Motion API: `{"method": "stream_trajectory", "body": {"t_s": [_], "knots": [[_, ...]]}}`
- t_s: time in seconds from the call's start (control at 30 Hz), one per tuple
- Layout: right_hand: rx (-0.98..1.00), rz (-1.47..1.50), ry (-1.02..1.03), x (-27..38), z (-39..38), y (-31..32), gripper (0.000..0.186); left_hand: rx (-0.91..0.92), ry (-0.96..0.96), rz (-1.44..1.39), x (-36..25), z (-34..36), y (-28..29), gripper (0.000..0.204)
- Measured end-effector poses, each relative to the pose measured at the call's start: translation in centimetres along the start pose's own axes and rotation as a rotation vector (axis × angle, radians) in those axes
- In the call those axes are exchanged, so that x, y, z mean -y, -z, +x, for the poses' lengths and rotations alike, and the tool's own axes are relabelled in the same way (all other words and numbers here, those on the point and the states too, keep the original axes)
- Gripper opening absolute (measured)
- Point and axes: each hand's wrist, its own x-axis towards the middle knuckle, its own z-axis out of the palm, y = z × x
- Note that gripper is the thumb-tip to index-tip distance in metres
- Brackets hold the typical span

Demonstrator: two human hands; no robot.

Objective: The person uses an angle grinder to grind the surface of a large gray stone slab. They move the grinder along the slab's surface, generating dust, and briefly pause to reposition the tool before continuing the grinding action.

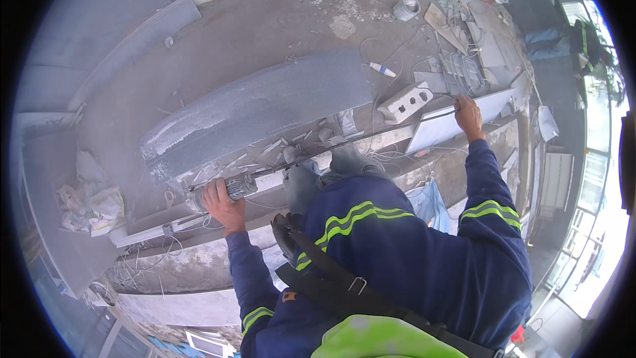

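My left hand (pixel 225 204) is closed over a grey ribbed cylinder (pixel 240 186), which looks like the body of a motor or tool; its exact kind is unclear. From it a long thin dark rod (pixel 371 134) runs across in front of my legs toward the right. Well out to the right, my right hand (pixel 469 118) has its fingers wrapped round the rod's other end. Beneath the rod's right part lies a pale board (pixel 434 130), with a white block with holes (pixel 405 103) just beyond it.
A long dark grey slab (pixel 265 103) lies on the dusty floor ahead. Rubble, boards and coiled cable (pixel 464 69) crowd the far right, near a metal can (pixel 406 8). A connector (pixel 382 69) rests by the slab. Plastic bags (pixel 99 207) lie at left; a person (pixel 586 46) is far right.
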Motion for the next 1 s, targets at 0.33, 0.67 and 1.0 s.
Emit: {"method": "stream_trajectory", "body": {"t_s": [0.33, 0.67, 1.0], "knots": [[0.066, 0.693, -0.74, -11.7, 1.9, 4.1, 0.048, -0.077, -0.123, -0.041, -7.9, 4.7, -2.0, 0.064], [-0.121, 1.535, -0.651, -27.6, 13.1, -4.3, 0.078, -0.129, -0.192, 0.066, -25.2, 7.3, -3.3, 0.064], [-0.64, 1.362, -0.478, -35.7, 22.7, 1.1, 0.071, -0.128, -0.158, 0.029, -35.9, 8.3, -3.5, 0.058]]}}
